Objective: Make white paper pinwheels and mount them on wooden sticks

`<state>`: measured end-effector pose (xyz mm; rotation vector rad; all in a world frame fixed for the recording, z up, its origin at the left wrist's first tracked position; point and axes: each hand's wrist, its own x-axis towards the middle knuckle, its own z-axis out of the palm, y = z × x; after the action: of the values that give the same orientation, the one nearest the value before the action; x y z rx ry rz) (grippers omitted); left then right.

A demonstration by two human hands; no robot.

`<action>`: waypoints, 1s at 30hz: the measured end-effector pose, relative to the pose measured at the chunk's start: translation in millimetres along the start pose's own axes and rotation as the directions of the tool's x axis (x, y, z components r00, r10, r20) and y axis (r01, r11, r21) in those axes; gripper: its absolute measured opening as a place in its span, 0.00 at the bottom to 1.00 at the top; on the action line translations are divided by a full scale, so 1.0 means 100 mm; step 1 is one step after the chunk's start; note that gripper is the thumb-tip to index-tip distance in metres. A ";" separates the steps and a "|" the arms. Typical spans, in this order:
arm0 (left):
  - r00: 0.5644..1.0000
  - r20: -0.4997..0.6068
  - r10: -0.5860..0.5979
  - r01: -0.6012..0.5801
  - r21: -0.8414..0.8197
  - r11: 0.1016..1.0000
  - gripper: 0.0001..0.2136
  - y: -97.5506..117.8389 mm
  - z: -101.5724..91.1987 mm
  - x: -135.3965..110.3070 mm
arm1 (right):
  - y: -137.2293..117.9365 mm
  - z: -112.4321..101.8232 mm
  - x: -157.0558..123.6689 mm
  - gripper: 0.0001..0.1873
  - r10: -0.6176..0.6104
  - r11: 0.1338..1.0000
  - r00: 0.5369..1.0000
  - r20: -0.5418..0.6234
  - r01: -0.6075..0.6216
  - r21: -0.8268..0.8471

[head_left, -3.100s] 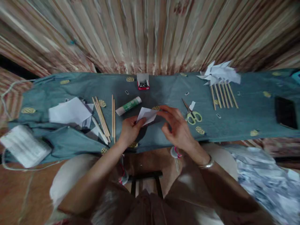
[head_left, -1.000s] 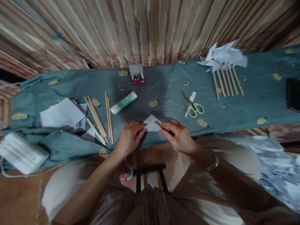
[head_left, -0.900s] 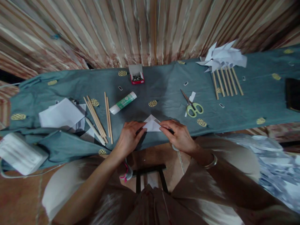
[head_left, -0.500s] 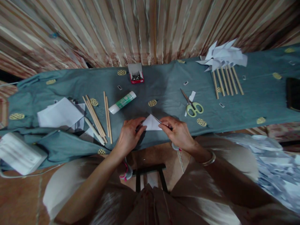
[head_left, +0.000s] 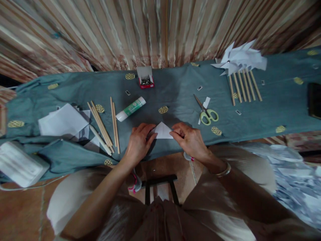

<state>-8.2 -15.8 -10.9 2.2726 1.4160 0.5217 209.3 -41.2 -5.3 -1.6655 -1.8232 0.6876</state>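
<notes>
A small white paper folded into a triangle (head_left: 162, 131) lies flat on the teal cloth (head_left: 175, 97) near its front edge. My left hand (head_left: 137, 144) presses the paper's left corner with its fingertips, fingers curled. On the paper's right corner my right hand (head_left: 189, 139) pinches down. A bangle sits on my right wrist. Both hands rest on the cloth, with the paper between them.
Green-handled scissors (head_left: 207, 113) lie right of my hands, a glue stick (head_left: 131, 108) and wooden sticks (head_left: 107, 122) to the left. White paper sheets (head_left: 62, 121) at far left, a red box of pins (head_left: 145, 81) behind, finished paper pinwheels (head_left: 240, 67) at back right, a black phone (head_left: 315, 104) at right edge.
The paper was held in the air and is now pressed flat on the cloth as a triangle. Over the last second both hands have shifted slightly along its corners.
</notes>
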 end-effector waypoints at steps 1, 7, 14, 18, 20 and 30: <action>0.999 -0.024 0.034 -0.033 0.038 0.999 0.12 0.02 0.00 -0.01 | 0.00 0.00 0.00 0.02 -0.001 1.000 1.000 0.002 0.001 -0.001; 0.930 -0.026 0.367 -0.357 0.187 0.915 0.17 0.24 0.09 -0.18 | 0.00 0.00 0.01 0.01 -0.030 0.999 1.000 0.005 0.031 -0.012; 0.934 0.097 0.342 -0.356 0.207 0.911 0.28 0.26 0.31 -0.36 | 0.00 0.01 0.01 0.02 -0.018 1.000 1.000 0.005 0.018 0.008; 0.942 0.134 0.308 -0.330 0.204 0.921 0.31 0.24 0.33 -0.37 | 0.00 0.00 0.01 0.03 0.001 1.000 1.000 0.008 -0.001 0.011; 0.943 0.133 0.304 -0.327 0.207 0.922 0.31 0.25 0.33 -0.36 | 0.00 0.00 0.01 0.04 0.008 1.000 1.000 0.011 -0.008 0.012; 0.943 0.126 0.307 -0.328 0.228 0.917 0.31 0.26 0.35 -0.37 | -0.01 0.00 0.02 0.05 0.024 1.000 1.000 0.011 -0.024 0.018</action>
<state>13.6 -65.0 -30.0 2.7136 1.1247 0.3500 208.1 -39.4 -4.3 -1.6777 -1.8017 0.7220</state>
